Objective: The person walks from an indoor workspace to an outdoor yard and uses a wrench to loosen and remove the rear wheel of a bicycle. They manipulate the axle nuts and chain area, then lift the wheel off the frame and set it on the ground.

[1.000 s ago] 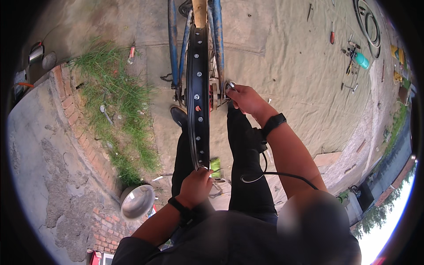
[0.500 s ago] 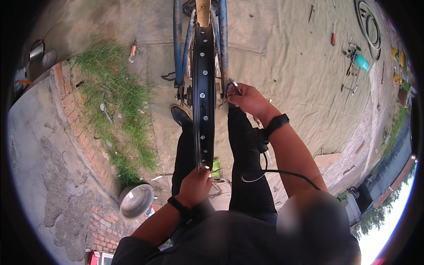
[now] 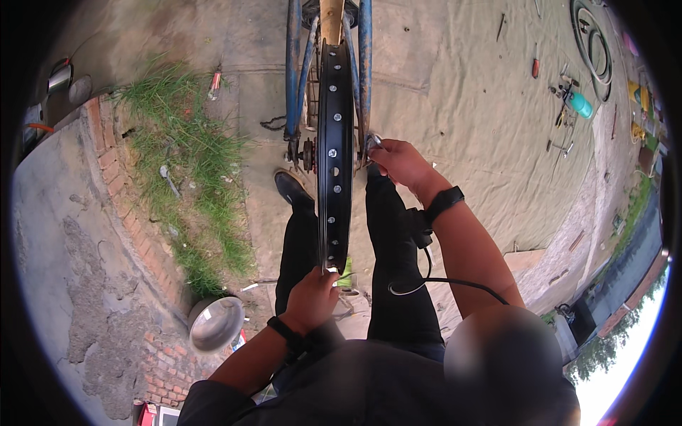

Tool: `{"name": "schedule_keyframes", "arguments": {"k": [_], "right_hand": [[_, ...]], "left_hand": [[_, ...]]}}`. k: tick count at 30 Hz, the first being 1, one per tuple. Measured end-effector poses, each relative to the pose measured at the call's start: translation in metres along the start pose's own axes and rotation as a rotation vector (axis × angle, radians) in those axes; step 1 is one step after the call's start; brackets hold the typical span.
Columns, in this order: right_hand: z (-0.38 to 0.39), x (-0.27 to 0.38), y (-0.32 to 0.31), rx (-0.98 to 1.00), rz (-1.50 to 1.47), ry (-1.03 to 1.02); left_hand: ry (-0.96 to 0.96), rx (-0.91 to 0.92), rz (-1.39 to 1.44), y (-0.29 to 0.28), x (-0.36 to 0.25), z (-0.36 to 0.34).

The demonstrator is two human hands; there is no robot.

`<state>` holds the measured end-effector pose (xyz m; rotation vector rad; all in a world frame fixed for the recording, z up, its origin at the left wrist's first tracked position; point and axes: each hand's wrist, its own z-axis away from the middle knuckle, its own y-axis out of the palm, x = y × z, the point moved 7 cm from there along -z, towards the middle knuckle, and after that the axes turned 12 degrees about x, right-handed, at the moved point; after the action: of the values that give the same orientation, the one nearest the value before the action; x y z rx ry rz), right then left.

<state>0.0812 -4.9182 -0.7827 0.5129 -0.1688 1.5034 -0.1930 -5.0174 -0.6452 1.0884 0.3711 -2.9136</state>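
Observation:
A bare black wheel rim (image 3: 333,170) with several round silver spoke ends stands between the blue, rusty bicycle frame tubes (image 3: 366,64). My left hand (image 3: 312,302) is closed on the near edge of the rim, fingers curled over it. At the right end of the axle, my right hand (image 3: 403,167) pinches a small shiny metal tool, which looks like a wrench (image 3: 374,140). Its working end is partly hidden by my fingers. On the left of the hub sits a sprocket (image 3: 307,155), with a dark chain (image 3: 273,123) hanging nearby.
Tools and a teal bottle (image 3: 580,104) lie on the tan ground sheet (image 3: 483,142) to the right, near a coiled tyre (image 3: 593,42) and a red-handled screwdriver (image 3: 536,67). Grass (image 3: 188,156) and a brick-edged wall border the left. A metal bowl (image 3: 217,324) stands near my left arm.
The bicycle frame and rim have shifted slightly to the right. My right hand has turned the tool a little at the axle end. My left hand still grips the rim.

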Motion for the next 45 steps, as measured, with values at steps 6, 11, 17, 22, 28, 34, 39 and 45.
{"name": "schedule_keyframes", "arguments": {"k": [6,11,17,22,28,34,39,45], "right_hand": [[0.008,0.002,-0.001,-0.04,-0.13,-0.073],[0.013,0.006,0.006,-0.06,-0.04,-0.006],[0.012,0.003,0.009,-0.109,0.038,0.057],[0.014,0.007,0.0,-0.18,-0.117,-0.102],[0.019,0.008,0.008,-0.188,0.02,-0.035],[0.018,-0.001,0.011,-0.164,-0.044,-0.021],[0.022,0.008,0.01,-0.224,-0.19,-0.142],[0.021,0.001,0.009,-0.164,-0.266,-0.182]], "left_hand": [[0.02,-0.032,-0.003,0.0,0.003,0.002],[-0.014,-0.013,0.009,0.0,0.004,0.002],[-0.035,-0.01,0.021,-0.005,0.003,0.003],[-0.024,-0.035,0.018,-0.006,0.005,0.004],[-0.03,-0.022,0.023,-0.005,0.006,0.003],[-0.038,0.008,0.013,-0.004,0.006,0.002],[-0.037,-0.016,0.032,-0.003,0.008,0.002],[-0.022,-0.048,0.027,-0.007,0.009,0.003]]}}
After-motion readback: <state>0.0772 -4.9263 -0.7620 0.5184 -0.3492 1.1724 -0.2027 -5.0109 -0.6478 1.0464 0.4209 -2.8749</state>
